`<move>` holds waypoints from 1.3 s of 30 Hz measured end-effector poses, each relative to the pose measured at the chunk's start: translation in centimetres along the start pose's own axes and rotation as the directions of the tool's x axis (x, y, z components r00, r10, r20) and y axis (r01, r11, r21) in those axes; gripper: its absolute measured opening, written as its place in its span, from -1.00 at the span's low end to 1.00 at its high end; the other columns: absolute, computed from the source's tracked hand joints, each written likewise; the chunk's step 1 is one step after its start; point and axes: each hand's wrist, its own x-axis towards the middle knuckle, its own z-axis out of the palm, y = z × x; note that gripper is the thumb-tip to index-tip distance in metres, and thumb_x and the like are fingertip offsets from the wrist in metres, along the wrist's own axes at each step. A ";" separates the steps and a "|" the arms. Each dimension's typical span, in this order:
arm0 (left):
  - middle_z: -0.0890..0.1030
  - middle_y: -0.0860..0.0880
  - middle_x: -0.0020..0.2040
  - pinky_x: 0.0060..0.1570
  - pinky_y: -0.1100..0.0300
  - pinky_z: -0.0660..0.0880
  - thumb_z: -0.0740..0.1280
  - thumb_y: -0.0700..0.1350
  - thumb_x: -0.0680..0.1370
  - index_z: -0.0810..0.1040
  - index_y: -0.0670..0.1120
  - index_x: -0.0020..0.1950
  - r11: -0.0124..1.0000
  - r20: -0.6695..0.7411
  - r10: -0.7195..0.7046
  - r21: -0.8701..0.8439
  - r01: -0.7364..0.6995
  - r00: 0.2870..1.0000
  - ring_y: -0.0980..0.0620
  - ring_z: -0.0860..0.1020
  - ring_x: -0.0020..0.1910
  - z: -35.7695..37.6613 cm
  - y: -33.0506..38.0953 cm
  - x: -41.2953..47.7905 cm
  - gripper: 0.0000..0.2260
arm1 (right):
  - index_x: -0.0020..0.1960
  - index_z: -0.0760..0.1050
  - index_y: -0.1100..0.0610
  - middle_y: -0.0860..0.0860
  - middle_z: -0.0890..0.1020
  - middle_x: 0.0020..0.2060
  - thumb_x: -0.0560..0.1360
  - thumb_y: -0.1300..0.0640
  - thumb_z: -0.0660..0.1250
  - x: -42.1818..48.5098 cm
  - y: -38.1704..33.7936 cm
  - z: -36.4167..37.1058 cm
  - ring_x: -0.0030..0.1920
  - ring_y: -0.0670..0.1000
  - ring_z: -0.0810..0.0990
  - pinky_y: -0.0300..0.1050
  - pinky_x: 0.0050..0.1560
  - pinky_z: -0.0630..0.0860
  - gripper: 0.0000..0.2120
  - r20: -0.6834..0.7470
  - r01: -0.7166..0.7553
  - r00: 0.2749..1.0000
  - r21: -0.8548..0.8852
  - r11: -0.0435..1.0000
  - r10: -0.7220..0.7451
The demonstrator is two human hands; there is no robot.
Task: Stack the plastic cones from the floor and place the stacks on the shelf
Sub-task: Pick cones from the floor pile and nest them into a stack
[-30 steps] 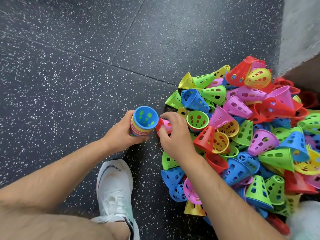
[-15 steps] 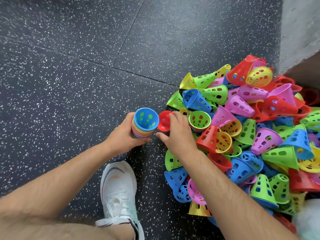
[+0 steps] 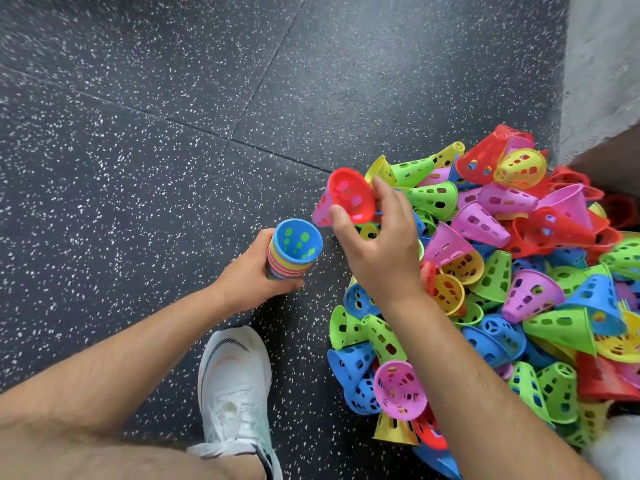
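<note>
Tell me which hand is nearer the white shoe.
Left. The left hand grips the cone stack just beyond the white shoe; the right hand holds a red cone farther off, over the pile.

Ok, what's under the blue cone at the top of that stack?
More nested cones, only their striped rims showing; green shows through the blue cone's holes. The left hand's fingers cover the lowest part.

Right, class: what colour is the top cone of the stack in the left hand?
The top cone is blue, seen best in the head view.
</note>
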 end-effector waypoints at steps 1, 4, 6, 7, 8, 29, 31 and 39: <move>0.61 0.27 0.18 0.30 -0.09 0.53 0.61 0.20 0.30 0.28 0.37 0.34 1.000 0.004 -0.003 -0.005 0.003 1.000 0.12 0.62 0.17 0.0 0.0 0.0 -0.27 | 0.40 0.43 0.25 0.05 0.55 0.10 0.47 -0.27 0.32 -0.1 -0.2 0.4 0.17 0.05 0.50 -0.02 0.29 0.42 -0.28 0.032 0.020 0.999 0.001 1.000 -0.020; 0.63 0.26 0.17 0.28 -0.10 0.54 0.59 0.24 0.28 0.28 0.41 0.32 1.000 0.012 -0.005 -0.005 0.005 1.000 0.10 0.64 0.16 0.0 0.1 0.0 -0.28 | 0.38 0.46 0.25 0.07 0.57 0.14 0.46 -0.28 0.30 -1.0 0.1 2.0 0.21 0.05 0.47 -0.11 0.32 0.34 -0.27 0.142 0.069 0.988 -0.066 0.995 -0.059; 0.62 0.28 0.16 0.26 -0.07 0.54 0.56 0.26 0.28 0.28 0.40 0.33 1.000 0.015 -0.002 0.004 0.002 1.000 0.10 0.64 0.14 0.0 0.3 0.1 -0.29 | 0.36 0.49 0.18 0.03 0.58 0.17 0.42 -0.33 0.27 -1.8 0.7 3.0 0.23 0.07 0.46 -0.10 0.34 0.33 -0.28 0.261 0.082 0.964 -0.141 0.987 -0.042; 0.62 0.30 0.15 0.25 -0.04 0.54 0.52 0.29 0.25 0.29 0.39 0.32 1.000 0.018 -0.002 0.016 0.001 1.000 0.10 0.64 0.12 0.0 0.4 0.2 -0.30 | 0.36 0.49 0.12 -0.02 0.57 0.18 0.41 -0.35 0.24 -2.2 1.1 3.4 0.25 0.06 0.45 -0.07 0.35 0.33 -0.29 0.321 0.079 0.947 -0.167 0.983 -0.021; 0.61 0.32 0.13 0.24 -0.01 0.54 0.46 0.31 0.23 0.28 0.39 0.31 0.999 0.021 -0.004 0.032 0.004 1.000 0.11 0.63 0.10 0.0 0.6 0.2 -0.30 | 0.37 0.47 0.07 -0.07 0.55 0.20 0.39 -0.37 0.22 -2.4 1.4 3.6 0.27 0.04 0.42 -0.04 0.37 0.33 -0.29 0.371 0.067 0.928 -0.177 0.982 0.004; 0.61 0.29 0.16 0.24 0.11 0.48 0.62 0.17 0.38 0.29 0.28 0.40 0.995 0.031 -0.030 0.098 0.027 0.999 0.26 0.58 0.09 -0.2 0.6 1.5 -0.28 | 0.23 0.54 0.12 0.17 0.48 0.23 0.55 0.26 0.18 6.3 6.5 5.6 0.38 0.25 0.34 0.17 0.59 -0.05 -0.70 0.516 0.438 0.856 -0.757 0.485 0.030; 0.62 0.30 0.14 0.28 0.08 0.48 0.62 0.21 0.36 0.29 0.31 0.38 0.997 0.043 -0.033 0.075 0.030 0.999 0.29 0.58 0.11 -0.3 0.5 1.7 -0.29 | 0.08 0.60 0.13 0.21 0.54 0.15 0.49 0.29 0.33 6.1 6.8 5.4 0.25 0.27 0.47 0.20 0.50 0.23 -0.80 0.455 0.398 0.888 -0.690 0.605 -0.066; 0.62 0.29 0.17 0.35 -0.03 0.48 0.52 0.42 0.21 0.30 0.33 0.36 0.998 0.063 -0.025 0.059 0.022 0.998 0.18 0.61 0.18 -0.6 0.3 2.2 -0.21 | 0.13 0.57 0.23 0.26 0.45 0.35 0.64 0.20 0.26 2.6 3.4 2.2 0.40 0.18 0.41 -0.19 0.37 0.31 -0.84 0.167 -0.003 0.986 -0.039 0.999 0.009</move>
